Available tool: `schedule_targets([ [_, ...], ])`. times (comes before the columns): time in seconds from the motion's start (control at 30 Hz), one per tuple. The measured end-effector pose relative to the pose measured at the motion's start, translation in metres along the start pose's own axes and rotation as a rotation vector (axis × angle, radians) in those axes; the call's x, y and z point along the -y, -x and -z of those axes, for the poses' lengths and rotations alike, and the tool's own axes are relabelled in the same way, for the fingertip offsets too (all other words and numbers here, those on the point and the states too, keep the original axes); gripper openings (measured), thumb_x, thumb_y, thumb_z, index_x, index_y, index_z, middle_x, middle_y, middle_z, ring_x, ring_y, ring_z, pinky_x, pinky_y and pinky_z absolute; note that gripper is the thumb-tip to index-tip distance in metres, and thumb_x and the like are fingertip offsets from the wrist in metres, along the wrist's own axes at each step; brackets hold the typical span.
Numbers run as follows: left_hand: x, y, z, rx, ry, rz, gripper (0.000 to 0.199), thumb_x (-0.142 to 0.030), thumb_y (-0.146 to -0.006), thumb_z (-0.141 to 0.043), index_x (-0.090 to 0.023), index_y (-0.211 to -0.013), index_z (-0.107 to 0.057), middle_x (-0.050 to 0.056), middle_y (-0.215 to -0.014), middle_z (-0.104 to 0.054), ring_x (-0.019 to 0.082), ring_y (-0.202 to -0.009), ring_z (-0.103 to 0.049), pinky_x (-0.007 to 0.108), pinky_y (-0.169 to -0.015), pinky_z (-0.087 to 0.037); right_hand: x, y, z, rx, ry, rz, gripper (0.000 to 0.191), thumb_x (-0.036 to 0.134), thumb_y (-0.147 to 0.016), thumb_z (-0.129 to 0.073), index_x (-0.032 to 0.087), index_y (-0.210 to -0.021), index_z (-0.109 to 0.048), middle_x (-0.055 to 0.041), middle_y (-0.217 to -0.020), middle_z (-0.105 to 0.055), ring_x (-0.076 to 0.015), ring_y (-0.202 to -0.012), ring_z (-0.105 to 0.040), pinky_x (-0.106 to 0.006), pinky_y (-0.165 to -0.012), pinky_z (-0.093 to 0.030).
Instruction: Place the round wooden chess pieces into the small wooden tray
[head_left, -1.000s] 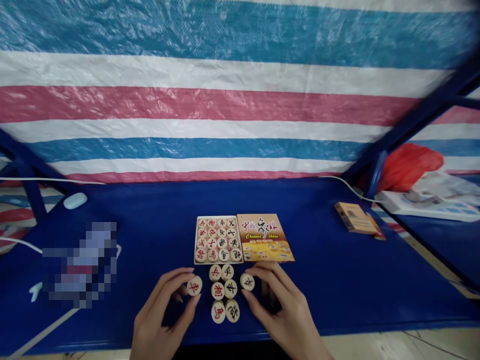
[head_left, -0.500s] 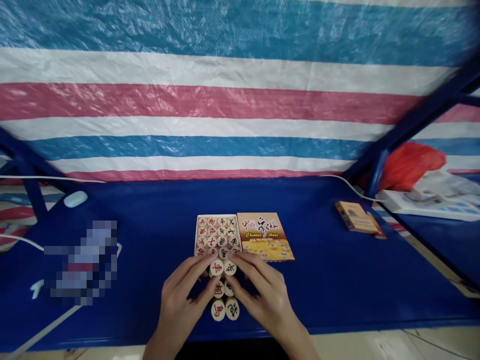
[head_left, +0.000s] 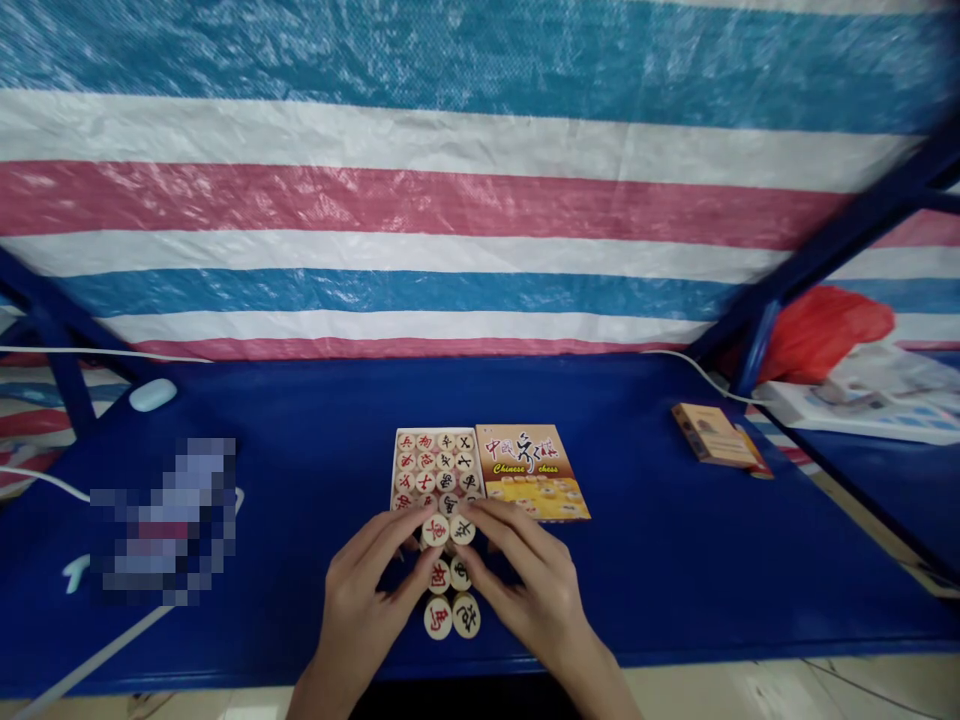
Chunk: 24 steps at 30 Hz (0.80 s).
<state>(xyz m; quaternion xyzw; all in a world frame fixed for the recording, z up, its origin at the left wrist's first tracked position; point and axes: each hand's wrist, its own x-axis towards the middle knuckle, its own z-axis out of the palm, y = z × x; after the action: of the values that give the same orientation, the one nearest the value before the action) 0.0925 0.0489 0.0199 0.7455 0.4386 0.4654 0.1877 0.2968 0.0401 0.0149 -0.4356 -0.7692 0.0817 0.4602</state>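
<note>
Between the thumb and fingers of my left hand (head_left: 373, 565) is a Chinese chess piece with a red character (head_left: 435, 530). My right hand (head_left: 529, 570) pinches a chess piece with a black character (head_left: 462, 529), side by side with the red one. Both are at the near edge of an open white box (head_left: 394, 470) that holds rows of red and black pieces. My fingers hide part of its front row. Closer to me, several more pieces stand on the table in two columns, including a red one (head_left: 438, 618) and a black one (head_left: 466, 615).
A brown Chinese chess lid (head_left: 533, 472) lies against the box's right side. On the blue table (head_left: 622, 590) are a white mouse (head_left: 153, 395), a blurred-out object (head_left: 169, 520) with a cable, and a small brown box (head_left: 712, 435). A striped tarp (head_left: 480, 210) hangs behind.
Both hands have shifted very slightly forward with the two pieces, toward the box. The gap to the pieces nearer me shows a little more. The camera view has moved slightly.
</note>
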Motion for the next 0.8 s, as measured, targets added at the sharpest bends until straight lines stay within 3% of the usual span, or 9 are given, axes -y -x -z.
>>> schedule_targets([
  [0.1, -0.0012, -0.0018, 0.0011, -0.004, -0.007, -0.009, 0.033, -0.015, -0.093, -0.068, -0.025, -0.125, -0.067, 0.003, -0.109, -0.073, 0.011, -0.085, -0.070, 0.022, -0.076, -0.061, 0.0000, -0.0004, 0.0004, 0.007, 0.001, 0.007, 0.048, 0.010, -0.091, -0.070, 0.021, -0.137, -0.061, -0.0077, -0.124, -0.069, -0.0165, -0.114, -0.067, -0.030, -0.095, -0.060],
  [0.27, -0.0013, -0.0038, 0.0017, -0.013, -0.051, -0.043, 0.038, -0.013, -0.093, -0.067, -0.026, -0.128, -0.067, 0.004, -0.117, -0.069, 0.014, -0.100, -0.070, 0.026, -0.091, -0.061, -0.0004, -0.0003, 0.0002, 0.003, 0.003, 0.010, 0.047, 0.011, -0.091, -0.070, 0.020, -0.136, -0.061, -0.0079, -0.123, -0.070, -0.0173, -0.113, -0.068, -0.031, -0.094, -0.061],
  [0.43, -0.0004, -0.0020, 0.0012, 0.008, -0.074, -0.056, 0.041, -0.013, -0.094, -0.065, -0.026, -0.133, -0.064, 0.005, -0.118, -0.068, 0.013, -0.098, -0.070, 0.027, -0.095, -0.060, -0.0001, -0.0014, -0.0012, -0.014, 0.009, -0.003, 0.046, 0.011, -0.092, -0.070, 0.021, -0.136, -0.061, -0.0077, -0.123, -0.070, -0.0166, -0.112, -0.068, -0.030, -0.094, -0.061],
  [0.63, -0.0029, -0.0023, 0.0028, -0.015, -0.084, -0.030, 0.036, -0.015, -0.093, -0.067, -0.025, -0.128, -0.067, 0.005, -0.114, -0.070, 0.012, -0.090, -0.071, 0.023, -0.079, -0.062, -0.0010, -0.0006, -0.0013, -0.014, 0.013, -0.012, 0.048, 0.014, -0.093, -0.069, 0.022, -0.139, -0.059, -0.0079, -0.125, -0.070, -0.0172, -0.111, -0.070, -0.030, -0.090, -0.063],
  [0.8, -0.0050, -0.0036, 0.0014, -0.020, -0.064, -0.015, 0.033, -0.015, -0.093, -0.067, -0.025, -0.125, -0.068, 0.005, -0.114, -0.072, 0.014, -0.090, -0.071, 0.025, -0.075, -0.062, 0.0003, 0.0008, -0.0017, -0.020, 0.003, -0.038, 0.050, 0.015, -0.094, -0.068, 0.025, -0.142, -0.057, -0.0080, -0.127, -0.071, -0.0190, -0.108, -0.071, -0.033, -0.087, -0.065],
])
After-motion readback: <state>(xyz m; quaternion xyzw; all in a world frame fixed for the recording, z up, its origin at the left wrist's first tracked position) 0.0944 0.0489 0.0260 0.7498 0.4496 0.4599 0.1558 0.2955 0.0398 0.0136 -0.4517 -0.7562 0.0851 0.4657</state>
